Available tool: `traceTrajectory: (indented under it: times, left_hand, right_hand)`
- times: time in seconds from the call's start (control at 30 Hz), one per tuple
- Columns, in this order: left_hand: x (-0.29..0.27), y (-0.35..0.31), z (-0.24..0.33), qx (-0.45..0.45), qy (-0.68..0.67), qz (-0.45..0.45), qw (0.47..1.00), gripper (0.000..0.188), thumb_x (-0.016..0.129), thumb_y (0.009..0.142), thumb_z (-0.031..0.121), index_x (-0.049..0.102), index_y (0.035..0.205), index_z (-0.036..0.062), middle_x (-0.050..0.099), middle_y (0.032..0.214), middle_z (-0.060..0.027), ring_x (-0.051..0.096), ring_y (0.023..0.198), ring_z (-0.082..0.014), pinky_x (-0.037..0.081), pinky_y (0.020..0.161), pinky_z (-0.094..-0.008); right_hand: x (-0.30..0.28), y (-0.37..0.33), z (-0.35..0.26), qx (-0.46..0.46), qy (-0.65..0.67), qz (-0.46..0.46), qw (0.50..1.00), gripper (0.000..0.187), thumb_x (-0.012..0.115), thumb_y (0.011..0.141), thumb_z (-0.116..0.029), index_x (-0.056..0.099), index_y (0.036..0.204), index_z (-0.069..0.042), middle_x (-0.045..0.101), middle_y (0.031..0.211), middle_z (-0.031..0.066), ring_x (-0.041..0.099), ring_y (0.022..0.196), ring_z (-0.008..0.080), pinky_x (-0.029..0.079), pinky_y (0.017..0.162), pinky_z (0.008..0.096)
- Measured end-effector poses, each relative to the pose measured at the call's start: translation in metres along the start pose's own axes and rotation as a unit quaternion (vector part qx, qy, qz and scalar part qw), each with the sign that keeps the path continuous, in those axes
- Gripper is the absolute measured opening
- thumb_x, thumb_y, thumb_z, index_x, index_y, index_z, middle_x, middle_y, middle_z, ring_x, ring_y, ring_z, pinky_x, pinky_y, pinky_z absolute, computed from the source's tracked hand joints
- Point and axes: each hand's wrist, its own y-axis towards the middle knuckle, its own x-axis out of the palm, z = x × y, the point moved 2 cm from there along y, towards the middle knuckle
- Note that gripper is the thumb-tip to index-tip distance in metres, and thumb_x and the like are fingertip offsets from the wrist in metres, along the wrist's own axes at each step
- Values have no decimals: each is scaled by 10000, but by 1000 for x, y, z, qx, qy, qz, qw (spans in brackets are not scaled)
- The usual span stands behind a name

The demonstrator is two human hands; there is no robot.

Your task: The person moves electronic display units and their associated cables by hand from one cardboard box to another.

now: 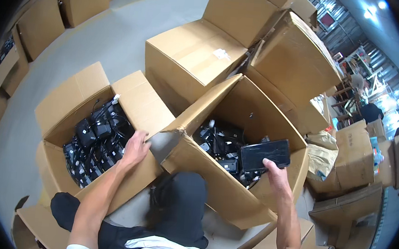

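Observation:
My right hand grips a flat black rectangular device with a glossy face, thumb on top and fingers hidden beneath. It is held over the right cardboard box, where black adapters and cables lie in a heap. My left hand is at the right edge of the left cardboard box, beside its raised flap. Its fingers are curled in; what they hold, if anything, is hidden. Inside that box is a pile of black power adapters with cords.
A closed large box with a white scrap on top stands beyond both boxes. Another big box is stacked at the right. A crumpled pale bag hangs by more cartons. My dark-clad knee is between the two boxes.

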Motion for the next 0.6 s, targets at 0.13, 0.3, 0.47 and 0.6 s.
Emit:
traceTrajectory:
  times: [0.13,0.3,0.47,0.6]
  left_hand:
    - [-19,37,142,-28,-245,36,968,205,645,970,155,699,1006,-40,703,944,-131,669,884,-208,531,799,-313]
    - [-70,41,248,147,-323,187,916,189,672,973,166,678,996,-22,667,952,-149,673,868,-260,535,765,-336]
    - [-167,48,255,314,-102,257,909,321,716,939,224,658,1126,-31,645,1162,-186,625,1094,-330,503,950,-397]
    - [-199,62,217,204,-8,34,978,562,688,933,454,645,1177,-50,674,1112,-216,637,1090,-318,493,979,-406]
  right_hand:
    - [40,-44,-53,-239,-101,-20,965,444,753,779,-91,661,1207,-20,664,1201,112,641,1102,261,516,950,364]
    - [92,-58,-81,-613,-482,-108,616,287,782,717,-111,779,999,-58,585,1363,220,561,1287,381,446,1096,485]
    - [158,-68,-99,-706,-484,-248,455,126,721,715,-149,749,837,-143,592,1372,124,563,1291,299,453,1102,447]
    - [206,-69,-102,-739,-430,-334,397,319,770,688,-159,725,997,-93,543,1418,90,573,1274,282,494,1067,437]
